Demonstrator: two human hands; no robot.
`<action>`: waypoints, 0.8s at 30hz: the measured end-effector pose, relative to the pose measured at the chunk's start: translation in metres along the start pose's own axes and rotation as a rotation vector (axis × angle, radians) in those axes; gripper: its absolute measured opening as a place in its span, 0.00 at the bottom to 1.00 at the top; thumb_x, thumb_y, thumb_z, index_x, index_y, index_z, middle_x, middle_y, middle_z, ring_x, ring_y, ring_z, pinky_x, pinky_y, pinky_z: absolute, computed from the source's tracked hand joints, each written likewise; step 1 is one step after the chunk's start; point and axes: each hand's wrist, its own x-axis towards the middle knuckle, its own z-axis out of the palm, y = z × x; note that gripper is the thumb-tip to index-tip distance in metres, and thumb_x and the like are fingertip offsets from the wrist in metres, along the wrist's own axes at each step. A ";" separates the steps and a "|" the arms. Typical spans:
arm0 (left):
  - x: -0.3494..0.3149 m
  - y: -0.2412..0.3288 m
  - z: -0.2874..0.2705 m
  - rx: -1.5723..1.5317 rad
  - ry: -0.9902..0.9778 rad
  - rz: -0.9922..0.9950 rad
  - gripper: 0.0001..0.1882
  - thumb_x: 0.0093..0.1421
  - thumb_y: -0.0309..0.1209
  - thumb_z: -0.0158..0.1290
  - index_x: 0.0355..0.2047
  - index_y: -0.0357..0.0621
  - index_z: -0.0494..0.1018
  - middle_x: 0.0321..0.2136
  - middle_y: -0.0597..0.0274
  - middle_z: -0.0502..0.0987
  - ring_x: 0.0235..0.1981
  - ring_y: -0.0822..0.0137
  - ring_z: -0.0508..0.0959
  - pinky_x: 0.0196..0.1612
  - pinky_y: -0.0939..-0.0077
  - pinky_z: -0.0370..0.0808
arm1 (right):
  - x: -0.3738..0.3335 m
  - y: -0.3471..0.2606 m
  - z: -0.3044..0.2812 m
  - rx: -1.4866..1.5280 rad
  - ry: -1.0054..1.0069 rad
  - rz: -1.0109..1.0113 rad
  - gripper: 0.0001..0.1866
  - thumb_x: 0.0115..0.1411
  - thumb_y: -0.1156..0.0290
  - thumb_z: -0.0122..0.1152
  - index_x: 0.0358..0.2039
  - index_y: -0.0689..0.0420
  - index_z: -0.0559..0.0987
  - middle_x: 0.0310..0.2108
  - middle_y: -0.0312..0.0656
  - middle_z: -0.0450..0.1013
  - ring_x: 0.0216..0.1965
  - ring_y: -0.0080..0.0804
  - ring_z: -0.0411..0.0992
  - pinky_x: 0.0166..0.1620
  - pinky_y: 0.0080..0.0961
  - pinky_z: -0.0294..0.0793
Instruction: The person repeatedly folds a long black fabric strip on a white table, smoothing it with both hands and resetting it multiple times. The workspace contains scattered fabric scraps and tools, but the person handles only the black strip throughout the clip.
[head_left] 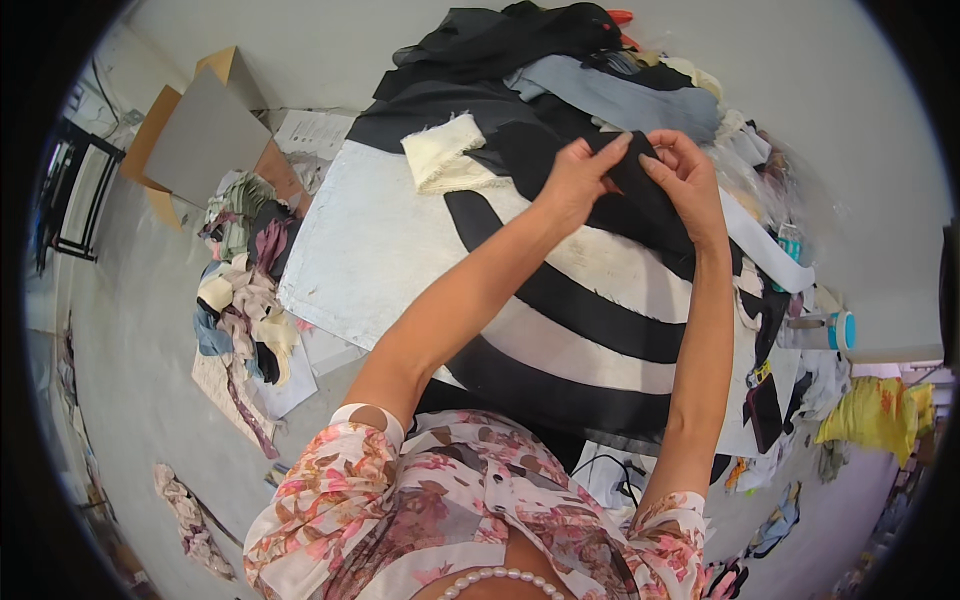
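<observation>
1. So the thing in hand is a black cloth [640, 208]. It's up at the far half of the white table [345, 245], lifted between both hands and hanging down toward the near side.
2. Looks plain and matte, no pattern that I can spot. Top edge is pulled up into a bit of a peak, and the lower part sags in soft folds. It's so dark that I honestly can't tell where it ends and the black stuff under it starts.
3. Left hand [580, 185]: thumb and fingers pinched together on the top edge.
4. Right hand [686, 180]: just beside the left one, thumb and curled fingers clamped on the same edge.
5. Nearer the body there are curved black bands [610, 323] with pale strips [570, 352] between them, some with frayed edges.
6. Left of the cloth lies a folded cream scrap [436, 160], fuzzy along its edges. Behind it all there's a black heap [490, 48] plus a blue-grey cloth [625, 95].
</observation>
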 end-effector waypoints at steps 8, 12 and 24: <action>0.019 0.007 0.028 0.235 0.078 0.152 0.11 0.56 0.27 0.65 0.36 0.35 0.77 0.29 0.61 0.82 0.25 0.74 0.80 0.26 0.81 0.76 | -0.079 -0.010 -0.114 -0.414 0.077 0.248 0.16 0.54 0.77 0.68 0.43 0.61 0.76 0.33 0.34 0.77 0.35 0.18 0.73 0.40 0.16 0.72; 0.009 -0.004 0.050 0.149 -0.030 0.098 0.17 0.57 0.26 0.63 0.43 0.29 0.74 0.33 0.56 0.80 0.24 0.70 0.80 0.29 0.74 0.83 | -0.128 -0.066 -0.154 -0.537 0.247 0.233 0.14 0.54 0.78 0.67 0.41 0.59 0.76 0.30 0.32 0.77 0.31 0.15 0.73 0.36 0.13 0.71; -0.124 0.049 -0.072 0.524 0.191 -0.279 0.16 0.60 0.28 0.61 0.45 0.31 0.72 0.32 0.55 0.81 0.15 0.69 0.78 0.18 0.82 0.74 | -0.208 -0.025 0.018 -0.182 0.068 0.473 0.19 0.49 0.84 0.68 0.41 0.59 0.73 0.26 0.28 0.72 0.30 0.12 0.68 0.35 0.11 0.67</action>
